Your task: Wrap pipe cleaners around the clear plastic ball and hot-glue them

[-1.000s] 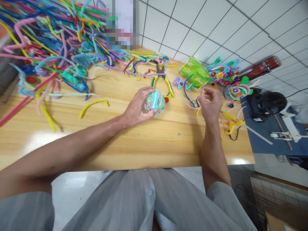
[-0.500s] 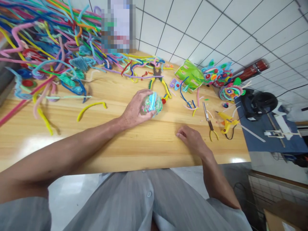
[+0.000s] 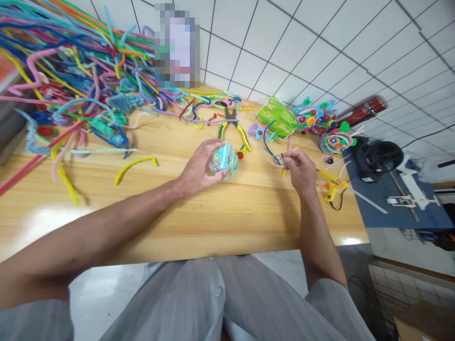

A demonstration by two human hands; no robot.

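My left hand [image 3: 199, 166] is curled around a clear rounded ball [image 3: 227, 160] with blue, green and pink fuzzy pieces on it, resting on the table. Over to the right, my right hand [image 3: 300, 170] is closed, with thumb and forefinger pinching at a short blue pipe cleaner piece [image 3: 283, 157]. A longer bent blue pipe cleaner [image 3: 269, 144] lies just left of these fingertips. Pliers with yellow and green handles [image 3: 244, 137] lie spread open behind the ball. A small red round piece [image 3: 240, 155] sits between the ball and one plier handle.
A large heap of coloured pipe cleaners [image 3: 81, 90] covers the back left. A green packet [image 3: 279, 118] and decorated fuzzy figures [image 3: 337, 141] stand at the back right. Beyond my right hand lie a yellow glue gun [image 3: 333, 184] and a loose yellow pipe cleaner [image 3: 135, 168] is on the left.
My right hand has moved forward and slightly right, from the bare tabletop to the blue pipe cleaner pieces, covering the small pliers there. My left hand keeps hold of the ball.
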